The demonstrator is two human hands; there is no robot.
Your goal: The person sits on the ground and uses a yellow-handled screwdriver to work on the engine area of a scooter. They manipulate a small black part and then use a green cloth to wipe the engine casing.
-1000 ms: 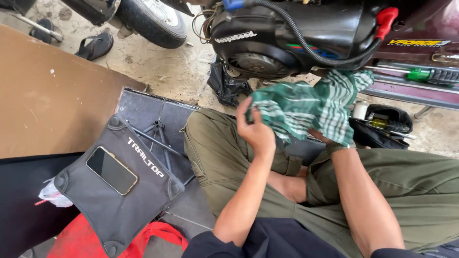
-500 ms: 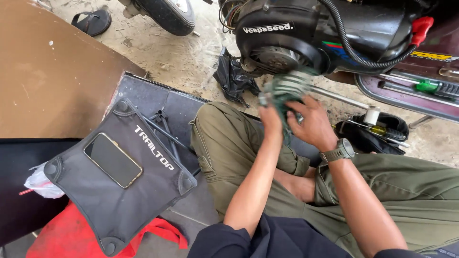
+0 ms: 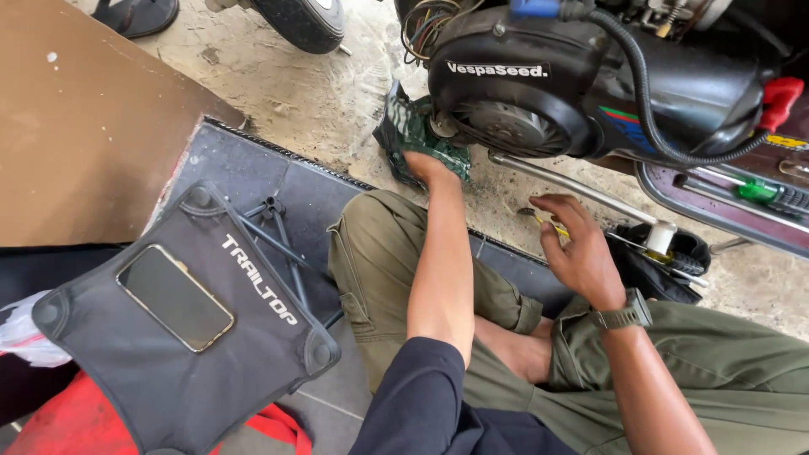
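On sandy concrete floor below a scooter's black finned engine, the left hand presses a green checked rag; the right hand, beside it, hangs loosely open, empty.

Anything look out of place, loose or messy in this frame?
Yes: a bundle of bare wires hangs loose beside the black engine cover. A phone lies unsecured on a small folding stool. The left hand presses a green rag down.

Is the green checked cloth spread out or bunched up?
Bunched up: the left hand presses the green checked cloth into a crumpled wad on the ground beside the engine.
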